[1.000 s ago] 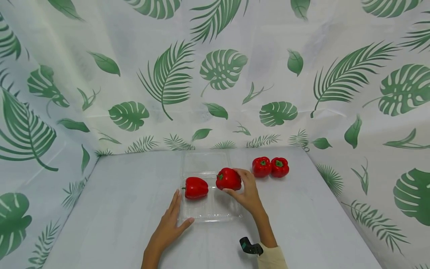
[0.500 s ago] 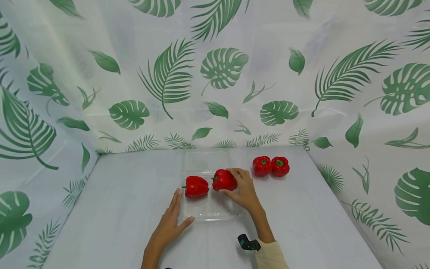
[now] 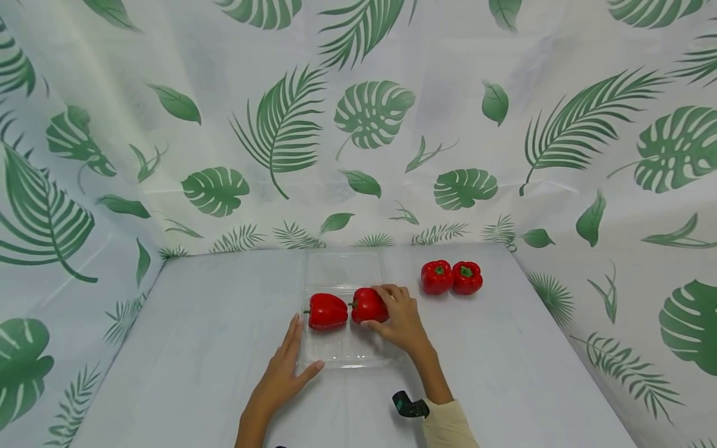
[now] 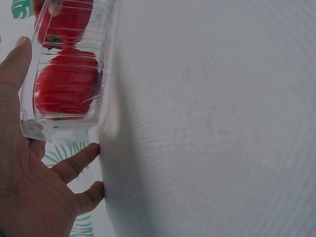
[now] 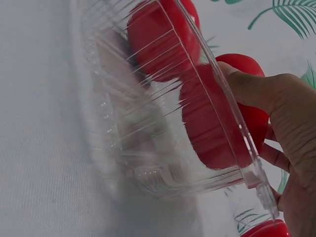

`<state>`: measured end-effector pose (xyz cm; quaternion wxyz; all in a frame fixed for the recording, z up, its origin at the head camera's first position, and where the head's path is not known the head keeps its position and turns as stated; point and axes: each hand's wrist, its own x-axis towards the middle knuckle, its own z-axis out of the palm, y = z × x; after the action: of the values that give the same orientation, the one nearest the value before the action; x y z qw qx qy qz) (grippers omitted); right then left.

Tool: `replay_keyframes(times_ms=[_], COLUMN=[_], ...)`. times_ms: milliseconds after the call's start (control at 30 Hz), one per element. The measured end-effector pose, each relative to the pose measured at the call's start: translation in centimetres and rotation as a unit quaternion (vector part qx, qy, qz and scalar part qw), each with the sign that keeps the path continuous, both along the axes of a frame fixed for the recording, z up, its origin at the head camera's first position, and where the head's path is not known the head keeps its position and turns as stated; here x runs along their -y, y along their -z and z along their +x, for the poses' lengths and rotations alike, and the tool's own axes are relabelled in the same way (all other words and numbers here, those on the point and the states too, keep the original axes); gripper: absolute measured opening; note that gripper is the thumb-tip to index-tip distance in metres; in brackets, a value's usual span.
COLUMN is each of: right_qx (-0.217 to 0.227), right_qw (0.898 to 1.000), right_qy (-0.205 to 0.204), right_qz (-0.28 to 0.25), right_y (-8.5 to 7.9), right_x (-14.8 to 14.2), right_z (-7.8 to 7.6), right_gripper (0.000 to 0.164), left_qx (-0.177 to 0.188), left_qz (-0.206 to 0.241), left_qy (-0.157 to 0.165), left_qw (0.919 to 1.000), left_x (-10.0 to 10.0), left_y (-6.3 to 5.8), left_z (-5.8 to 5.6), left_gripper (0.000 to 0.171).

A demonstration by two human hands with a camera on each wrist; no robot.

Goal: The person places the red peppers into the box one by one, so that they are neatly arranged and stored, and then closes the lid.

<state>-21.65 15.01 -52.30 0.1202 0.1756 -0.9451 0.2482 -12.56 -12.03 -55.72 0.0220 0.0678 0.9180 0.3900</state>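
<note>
A clear plastic clamshell container (image 3: 351,359) lies on the table with its lid (image 3: 343,266) laid back toward the far edge. In its left half sits a red bell pepper (image 3: 327,312) on its side, stem pointing left. My right hand (image 3: 403,322) grips a second bell pepper (image 3: 366,305) in the right half, thumb on the near side and fingers over the far side; the right wrist view shows this pepper (image 5: 217,128) low behind the clear wall. My left hand (image 3: 282,372) rests along the container's left edge, fingers straight and thumb spread toward its near corner.
Two more red bell peppers, one (image 3: 435,278) touching the other (image 3: 467,278), stand stem up on the white table (image 3: 213,336) to the right of the lid. A leaf-print sheet (image 3: 386,186) rises behind the table and at both sides.
My right hand has brought its bell pepper left and lower, close up to the pepper in the left half. The left hand has stayed at the container's edge.
</note>
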Motion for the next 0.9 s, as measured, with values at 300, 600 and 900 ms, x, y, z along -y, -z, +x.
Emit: replay_keyframes(times_ms=[300, 600, 900], right_qx=[0.016, 0.015, 0.019], right_qw=[1.0, 0.999, 0.999], right_qy=[0.009, 0.022, 0.025], right_qz=[0.021, 0.033, 0.044], right_y=[0.4, 1.0, 1.2], right_x=[0.5, 0.8, 1.0], right_z=[0.0, 0.2, 0.1], right_gripper=[0.079, 0.08, 0.08], left_qx=[0.0, 0.003, -0.002], left_qz=[0.001, 0.002, 0.002], left_qy=[-0.005, -0.003, -0.005], left_qw=[1.0, 1.0, 1.0], left_x=[0.0, 0.1, 0.0], left_y=[0.2, 0.3, 0.3], left_z=[0.0, 0.2, 0.1], left_gripper=[0.098, 0.098, 0.098])
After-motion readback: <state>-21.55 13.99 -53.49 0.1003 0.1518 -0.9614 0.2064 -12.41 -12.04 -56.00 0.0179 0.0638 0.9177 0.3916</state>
